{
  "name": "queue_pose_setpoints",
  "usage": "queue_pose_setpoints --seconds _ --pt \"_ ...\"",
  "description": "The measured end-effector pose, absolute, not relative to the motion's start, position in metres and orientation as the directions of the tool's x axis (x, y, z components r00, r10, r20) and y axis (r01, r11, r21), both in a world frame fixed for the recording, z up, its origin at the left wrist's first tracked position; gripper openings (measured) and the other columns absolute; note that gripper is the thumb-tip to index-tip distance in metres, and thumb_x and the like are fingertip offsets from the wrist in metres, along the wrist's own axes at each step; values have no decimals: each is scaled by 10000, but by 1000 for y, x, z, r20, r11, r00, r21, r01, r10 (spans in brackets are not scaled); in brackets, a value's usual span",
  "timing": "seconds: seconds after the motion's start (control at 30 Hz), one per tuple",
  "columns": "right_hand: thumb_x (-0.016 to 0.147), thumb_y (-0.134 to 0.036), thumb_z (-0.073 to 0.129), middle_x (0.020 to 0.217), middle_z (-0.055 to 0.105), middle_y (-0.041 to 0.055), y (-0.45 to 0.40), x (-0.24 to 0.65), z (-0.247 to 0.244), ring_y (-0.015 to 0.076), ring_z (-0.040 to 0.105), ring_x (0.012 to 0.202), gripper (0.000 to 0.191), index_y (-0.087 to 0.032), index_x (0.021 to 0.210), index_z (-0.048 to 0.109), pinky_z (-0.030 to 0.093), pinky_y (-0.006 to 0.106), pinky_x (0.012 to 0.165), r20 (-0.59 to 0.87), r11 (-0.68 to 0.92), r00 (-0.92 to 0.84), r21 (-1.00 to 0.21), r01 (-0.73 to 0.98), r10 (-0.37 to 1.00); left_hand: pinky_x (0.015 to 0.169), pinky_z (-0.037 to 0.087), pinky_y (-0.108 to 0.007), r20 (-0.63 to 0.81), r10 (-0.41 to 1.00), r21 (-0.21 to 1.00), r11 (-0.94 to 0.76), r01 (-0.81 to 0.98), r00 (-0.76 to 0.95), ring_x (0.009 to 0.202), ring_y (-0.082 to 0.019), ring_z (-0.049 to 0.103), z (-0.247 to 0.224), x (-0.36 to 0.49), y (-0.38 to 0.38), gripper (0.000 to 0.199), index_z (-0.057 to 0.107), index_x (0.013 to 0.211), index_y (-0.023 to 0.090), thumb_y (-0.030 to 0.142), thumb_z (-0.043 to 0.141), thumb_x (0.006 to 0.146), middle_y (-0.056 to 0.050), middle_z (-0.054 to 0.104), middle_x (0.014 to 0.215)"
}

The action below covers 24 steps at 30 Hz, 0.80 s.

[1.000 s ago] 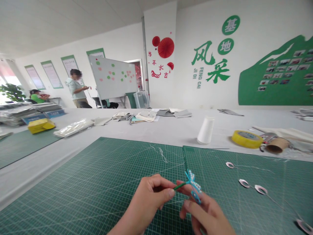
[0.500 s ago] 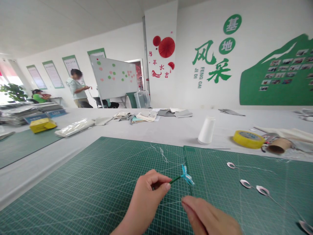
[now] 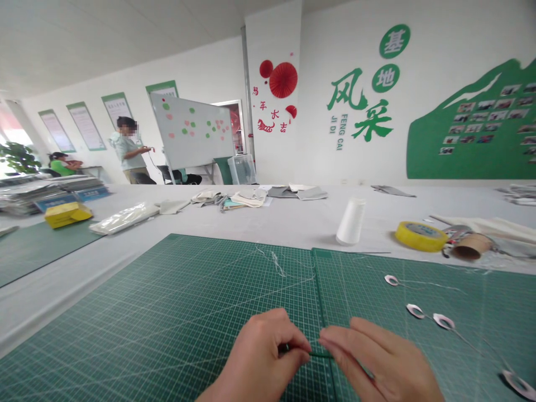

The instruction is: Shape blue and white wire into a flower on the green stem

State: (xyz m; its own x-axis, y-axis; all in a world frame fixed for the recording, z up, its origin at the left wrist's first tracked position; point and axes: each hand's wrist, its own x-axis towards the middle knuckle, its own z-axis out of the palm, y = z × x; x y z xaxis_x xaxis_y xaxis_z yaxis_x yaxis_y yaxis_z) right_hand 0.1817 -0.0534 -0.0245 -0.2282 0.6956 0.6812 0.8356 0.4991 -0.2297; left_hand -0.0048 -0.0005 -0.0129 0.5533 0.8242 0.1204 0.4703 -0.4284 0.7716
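Note:
Between the thumb and index finger of my left hand (image 3: 266,354) is pinched a thin green stem (image 3: 320,354). The stem runs level to the right, above the seam of the cutting mats. My right hand (image 3: 372,357) has closed round its other end, fingers pressed together. The blue ribbon-like flower on the stem is hidden, apparently inside my right hand. Both hands are close together, low over the green gridded mat (image 3: 167,312).
Right of my hands lie several pale oval rings on wires (image 3: 444,321). Further back stand a white thread cone (image 3: 350,222), yellow tape roll (image 3: 421,236) and cardboard tube (image 3: 472,246). Loose threads (image 3: 276,262) lie on the mat. Fabric scraps (image 3: 251,197) line the far edge; a person (image 3: 129,151) stands beyond.
My left hand has brought the stem down and to the right. My right hand has moved up and closed round the flower end, covering the blue petals. The view has shifted slightly.

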Motion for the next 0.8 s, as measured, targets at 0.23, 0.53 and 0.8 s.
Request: queue_pose_setpoints --seconds 0.23,0.53,0.8 --pt "822 -336 593 539 547 -36 -43 189 -14 123 486 480 189 -244 689 691 374 235 475 345 358 -163 -633 687 924 636 418 -227 155 651 785 -538 308 743 674 -132 578 -12 -8 -2 165 773 799 209 87 715 704 -5 635 676" --pt "773 -457 617 521 369 -75 -24 192 -43 88 299 500 304 -166 686 639 230 229 474 7 47 -160 -968 246 987 562 362 -225 202 740 920 -368 135 642 587 -100 490 -4 -10 -4 56 758 702 196 148 761 672 17 564 623" --pt "761 -503 603 487 304 -115 -28 174 -53 38 195 365 343 -201 644 491 152 194 349 -102 -80 -245 -992 97 964 544 340 -233 153 890 974 -209 86 430 586 -102 438 -6 -8 2 51 725 731 180 152 691 705 20 517 650"
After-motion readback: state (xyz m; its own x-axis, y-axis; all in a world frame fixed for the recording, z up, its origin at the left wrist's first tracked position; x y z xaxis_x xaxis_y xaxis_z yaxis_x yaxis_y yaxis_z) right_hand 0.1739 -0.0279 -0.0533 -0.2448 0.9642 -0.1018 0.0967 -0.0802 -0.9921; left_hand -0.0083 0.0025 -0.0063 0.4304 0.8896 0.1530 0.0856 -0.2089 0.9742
